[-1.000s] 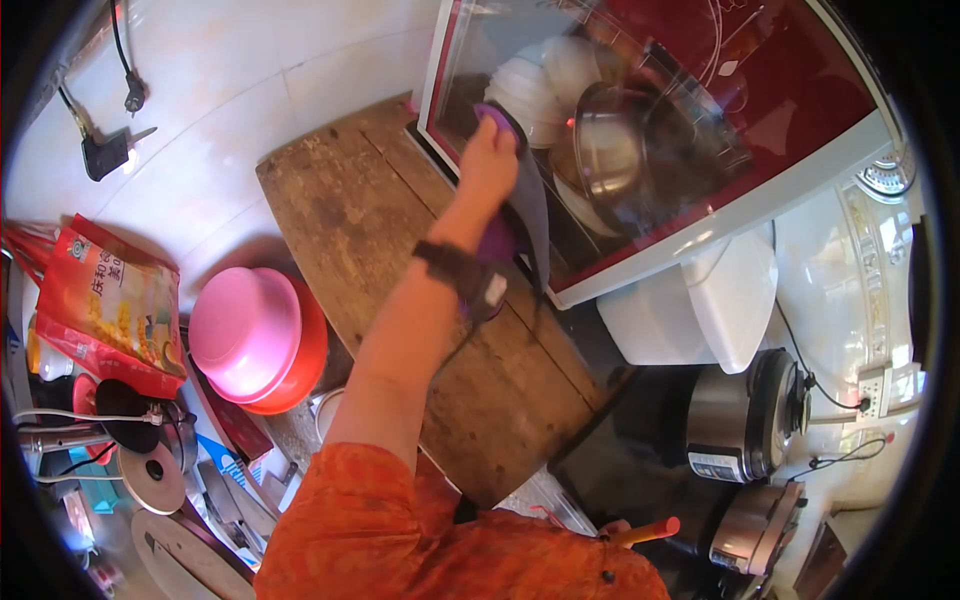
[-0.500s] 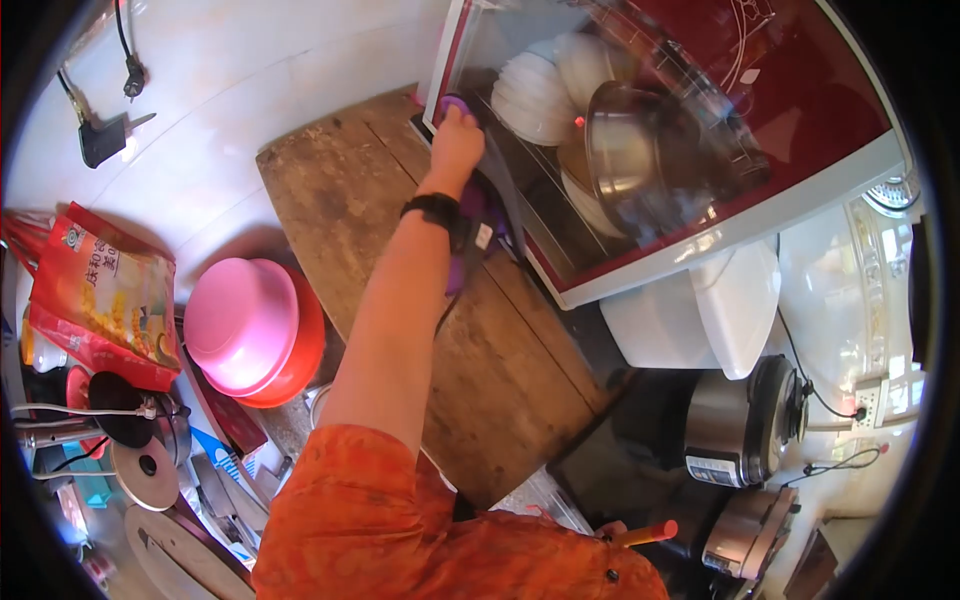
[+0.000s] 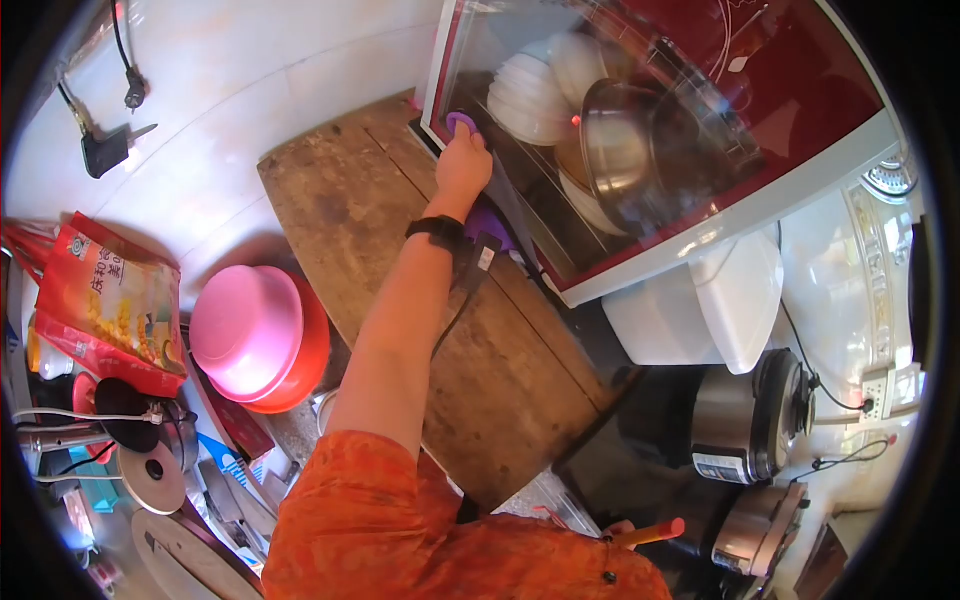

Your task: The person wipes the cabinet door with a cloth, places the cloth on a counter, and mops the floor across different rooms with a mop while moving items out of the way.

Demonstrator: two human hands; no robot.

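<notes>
The far end of a purple-grey cloth [image 3: 492, 224] (cloth-like, at least; the weave is too blurred to tell) is being gripped by the left hand [image 3: 463, 170], its fingers curled in. From there the cloth's long axis is being carried toward the near right, alongside the near-left edge of the glass-fronted cabinet [image 3: 740, 213]. The right hand's grip is not being shown clearly, so cannot be told.

The tabletop [image 3: 340, 195] is worn, matt wood, the pink basin [image 3: 240, 325] glossy plastic, the cabinet door [image 3: 815, 100] reflective glass, the bowl [image 3: 615, 145] behind it shiny metal, the sleeve [image 3: 345, 490] matt cloth.
</notes>
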